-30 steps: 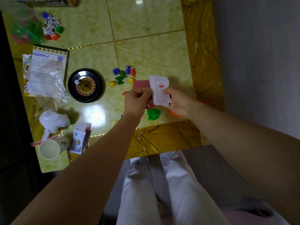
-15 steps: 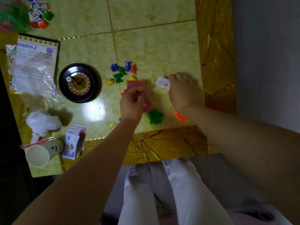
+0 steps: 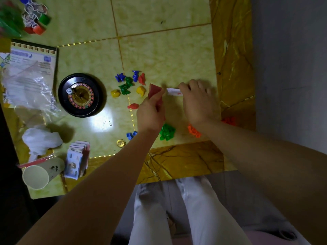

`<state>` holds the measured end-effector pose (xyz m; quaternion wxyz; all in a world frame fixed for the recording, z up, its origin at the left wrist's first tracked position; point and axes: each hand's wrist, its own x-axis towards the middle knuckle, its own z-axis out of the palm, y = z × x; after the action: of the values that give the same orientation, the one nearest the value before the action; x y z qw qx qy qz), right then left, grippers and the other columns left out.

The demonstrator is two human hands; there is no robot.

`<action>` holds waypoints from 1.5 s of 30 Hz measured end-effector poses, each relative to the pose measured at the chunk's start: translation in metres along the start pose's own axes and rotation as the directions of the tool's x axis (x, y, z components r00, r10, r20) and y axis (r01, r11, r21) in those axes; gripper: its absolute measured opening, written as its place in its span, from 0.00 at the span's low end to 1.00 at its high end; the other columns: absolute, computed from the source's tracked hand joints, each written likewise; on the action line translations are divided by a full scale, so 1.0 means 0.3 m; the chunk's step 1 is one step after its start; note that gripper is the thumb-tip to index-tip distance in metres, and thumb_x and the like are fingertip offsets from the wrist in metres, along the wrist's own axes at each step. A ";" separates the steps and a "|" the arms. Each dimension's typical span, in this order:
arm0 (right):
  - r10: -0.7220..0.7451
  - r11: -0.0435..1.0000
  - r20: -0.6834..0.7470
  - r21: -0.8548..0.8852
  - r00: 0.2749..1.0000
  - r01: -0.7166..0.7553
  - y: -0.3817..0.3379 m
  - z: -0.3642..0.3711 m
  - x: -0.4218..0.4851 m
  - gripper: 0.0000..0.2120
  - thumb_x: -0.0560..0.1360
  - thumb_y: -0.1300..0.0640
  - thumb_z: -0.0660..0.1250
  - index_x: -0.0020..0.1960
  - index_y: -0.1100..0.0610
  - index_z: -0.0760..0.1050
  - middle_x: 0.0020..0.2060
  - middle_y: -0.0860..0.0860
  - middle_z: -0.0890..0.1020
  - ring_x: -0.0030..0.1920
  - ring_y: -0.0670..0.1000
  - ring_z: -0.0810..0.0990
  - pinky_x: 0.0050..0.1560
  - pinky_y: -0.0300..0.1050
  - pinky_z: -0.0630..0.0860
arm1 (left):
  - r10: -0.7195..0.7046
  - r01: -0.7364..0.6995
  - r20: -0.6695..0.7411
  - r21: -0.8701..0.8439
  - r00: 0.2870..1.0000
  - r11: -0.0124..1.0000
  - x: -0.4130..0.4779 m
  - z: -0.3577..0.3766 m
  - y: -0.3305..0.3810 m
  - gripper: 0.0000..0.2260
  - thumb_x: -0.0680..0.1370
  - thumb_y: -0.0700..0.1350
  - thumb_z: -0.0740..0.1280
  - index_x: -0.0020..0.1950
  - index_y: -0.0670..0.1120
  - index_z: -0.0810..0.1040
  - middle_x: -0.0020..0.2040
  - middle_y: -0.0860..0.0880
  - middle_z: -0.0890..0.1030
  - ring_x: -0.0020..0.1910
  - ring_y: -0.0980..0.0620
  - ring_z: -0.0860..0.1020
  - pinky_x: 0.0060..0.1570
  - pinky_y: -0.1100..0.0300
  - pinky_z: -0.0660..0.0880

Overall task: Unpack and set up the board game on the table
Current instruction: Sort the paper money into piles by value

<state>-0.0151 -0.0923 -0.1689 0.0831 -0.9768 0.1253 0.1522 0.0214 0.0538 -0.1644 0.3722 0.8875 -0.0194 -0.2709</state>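
A person seated at a yellow tiled table (image 3: 159, 50) is working through the cards of a board game, and by the look of it this is the sorting step of the unpacking. The left hand (image 3: 150, 113) is gripping a small fan of red cards (image 3: 155, 90), well to the right of the roulette wheel (image 3: 81, 95). The right hand (image 3: 200, 103), farther right of the wheel again, is pinching a thin stack of white cards (image 3: 174, 92) low over the tabletop (whether the stack is touching the surface cannot be told). The two bundles are sitting just beside each other but apart. Between the wheel and the hands a cluster of coloured tokens (image 3: 130, 82) is lying loose. Green houses (image 3: 167, 131), orange pieces (image 3: 193, 130) and a gold coin (image 3: 121, 143) are lying right of the wheel and nearer the person, and a stack of paper money (image 3: 77, 160) is waiting on the wheel's near side. The next move is probably calling for the right hand to lay the white stack flat on bare table right of the wheel and let go, clear of the tokens, before the red cards get a place of their own.
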 end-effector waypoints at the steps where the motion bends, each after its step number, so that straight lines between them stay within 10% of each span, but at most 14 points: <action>1: -0.005 1.000 -0.027 0.007 1.000 0.005 0.001 -0.007 0.000 0.16 0.76 0.63 0.59 0.62 0.53 0.70 0.55 0.54 0.73 0.56 0.57 0.71 0.48 0.50 0.64 | -0.007 0.007 -0.014 0.028 1.000 1.000 0.008 0.005 -0.004 0.22 0.78 0.36 0.60 0.70 0.51 0.73 0.55 0.45 0.81 0.52 0.48 0.79 0.52 0.55 0.76; 17: -0.049 0.996 0.121 0.076 0.991 0.040 0.054 0.036 0.046 0.14 0.70 0.64 0.60 0.55 0.55 0.69 0.48 0.57 0.76 0.50 0.61 0.75 0.43 0.58 0.75 | -0.039 0.035 0.097 0.046 0.994 0.998 0.038 0.056 0.003 0.25 0.75 0.34 0.60 0.69 0.51 0.74 0.53 0.45 0.81 0.50 0.46 0.79 0.48 0.55 0.76; 22: 0.046 0.929 0.160 0.357 0.986 -0.101 0.049 -0.037 0.073 0.16 0.74 0.64 0.61 0.62 0.59 0.68 0.53 0.60 0.78 0.50 0.62 0.77 0.38 0.46 0.63 | -0.103 0.114 0.054 -0.273 0.993 0.955 0.028 -0.016 0.013 0.26 0.75 0.31 0.58 0.70 0.50 0.71 0.50 0.50 0.80 0.39 0.60 0.80 0.43 0.55 0.81; 29: -0.114 0.958 0.395 0.288 0.912 -0.005 -0.015 -0.032 0.080 0.16 0.75 0.62 0.63 0.63 0.60 0.70 0.58 0.59 0.74 0.57 0.59 0.73 0.41 0.39 0.57 | -0.081 0.128 0.107 -0.573 0.991 0.809 0.000 -0.082 -0.023 0.41 0.69 0.29 0.53 0.78 0.58 0.48 0.50 0.39 0.77 0.33 0.45 0.75 0.31 0.54 0.74; 34: -0.122 0.986 0.321 0.144 0.939 0.079 -0.047 -0.009 0.081 0.17 0.70 0.58 0.66 0.57 0.53 0.66 0.53 0.55 0.75 0.46 0.60 0.77 0.43 0.51 0.75 | -0.210 0.164 -0.029 -0.519 0.977 0.839 -0.020 -0.113 -0.064 0.30 0.72 0.30 0.55 0.74 0.42 0.56 0.36 0.50 0.78 0.31 0.46 0.77 0.34 0.43 0.78; 45: -0.177 0.984 0.255 0.053 0.951 0.169 -0.100 -0.007 0.035 0.15 0.75 0.56 0.63 0.60 0.56 0.67 0.55 0.55 0.75 0.56 0.56 0.72 0.45 0.46 0.64 | -0.323 0.185 -0.081 -0.681 0.943 0.709 -0.039 -0.167 -0.102 0.18 0.74 0.27 0.56 0.60 0.43 0.65 0.40 0.49 0.78 0.28 0.54 0.77 0.30 0.57 0.74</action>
<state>0.0032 -0.0662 -0.1666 0.1268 -0.9545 0.0300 0.2683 0.0310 0.1113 -0.1506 0.6222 0.7126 0.2372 -0.2211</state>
